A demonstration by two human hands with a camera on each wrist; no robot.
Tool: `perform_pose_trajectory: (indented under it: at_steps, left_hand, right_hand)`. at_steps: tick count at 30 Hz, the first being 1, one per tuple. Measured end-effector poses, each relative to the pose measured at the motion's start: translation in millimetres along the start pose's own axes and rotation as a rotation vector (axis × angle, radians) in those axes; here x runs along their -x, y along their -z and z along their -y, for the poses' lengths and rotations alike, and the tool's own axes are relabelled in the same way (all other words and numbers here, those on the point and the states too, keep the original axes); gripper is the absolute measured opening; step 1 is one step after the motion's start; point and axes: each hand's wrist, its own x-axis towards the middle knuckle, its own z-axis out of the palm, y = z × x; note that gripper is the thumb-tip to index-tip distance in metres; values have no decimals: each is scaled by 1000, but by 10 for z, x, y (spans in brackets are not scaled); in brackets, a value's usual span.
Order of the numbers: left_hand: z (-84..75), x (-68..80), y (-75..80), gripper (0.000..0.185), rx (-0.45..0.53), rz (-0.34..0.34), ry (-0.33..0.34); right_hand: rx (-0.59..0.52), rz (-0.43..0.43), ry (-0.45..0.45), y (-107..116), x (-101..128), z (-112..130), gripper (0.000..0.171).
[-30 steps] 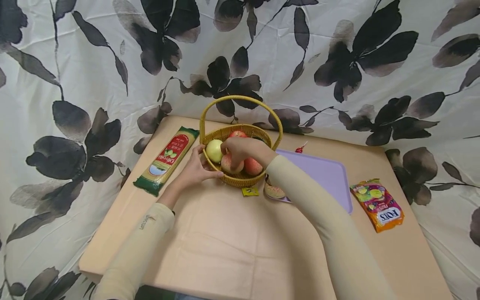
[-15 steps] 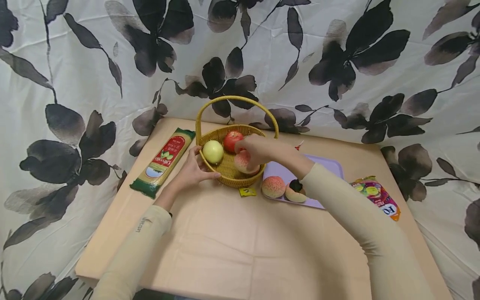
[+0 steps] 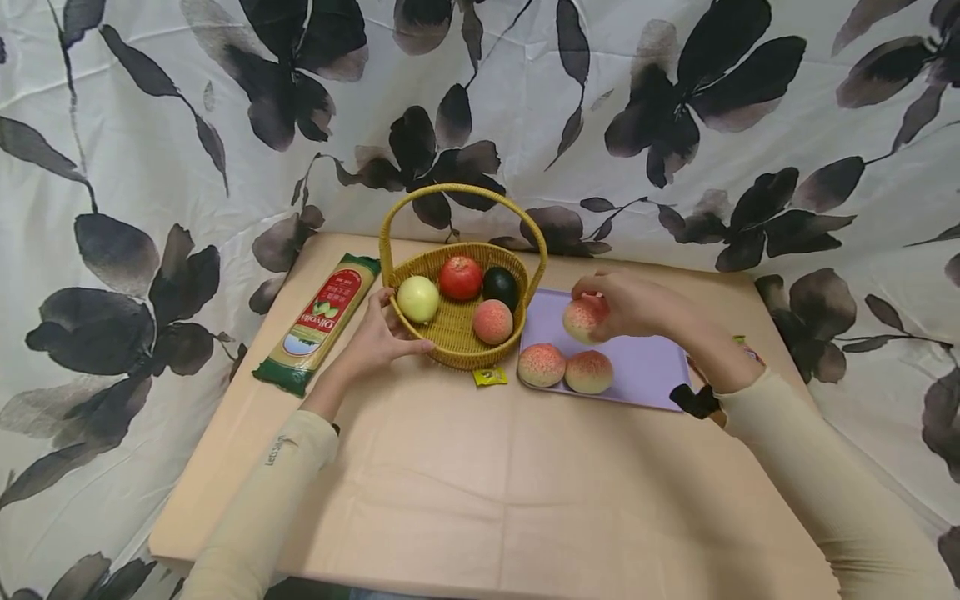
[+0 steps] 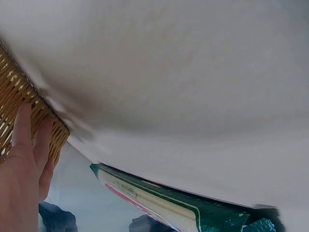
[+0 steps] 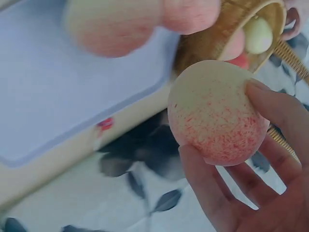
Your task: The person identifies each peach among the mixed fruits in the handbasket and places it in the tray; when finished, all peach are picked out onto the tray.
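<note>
Nearby, 2 peaches (image 3: 542, 365) occupy the tray (image 3: 648, 367).

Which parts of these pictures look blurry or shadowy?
Right wrist view: the round pink-and-cream fruit in the right hand looks crisp, the flat pale-purple tray behind it soft; head view: a soft shadow crosses the beige tabletop beside the cream right sleeve; left wrist view: dim shading lies beside the woven yellow-brown basket.

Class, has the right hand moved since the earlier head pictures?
Yes: judged against the purple tray, the right hand has moved rightward, away from the basket.
</note>
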Motion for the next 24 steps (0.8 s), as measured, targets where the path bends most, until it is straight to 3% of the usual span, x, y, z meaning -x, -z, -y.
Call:
perform_pose_trajectory:
  at_steps: [11,24]
  left_hand:
    - [12,11,16,129,-11,0,-12]
    - [-10,5,-5,127,10,14,-11]
  right_hand:
    - [-19,-9,-168,-266,468,-459,57]
    - [-83,65,-204,-781,630,-732,57]
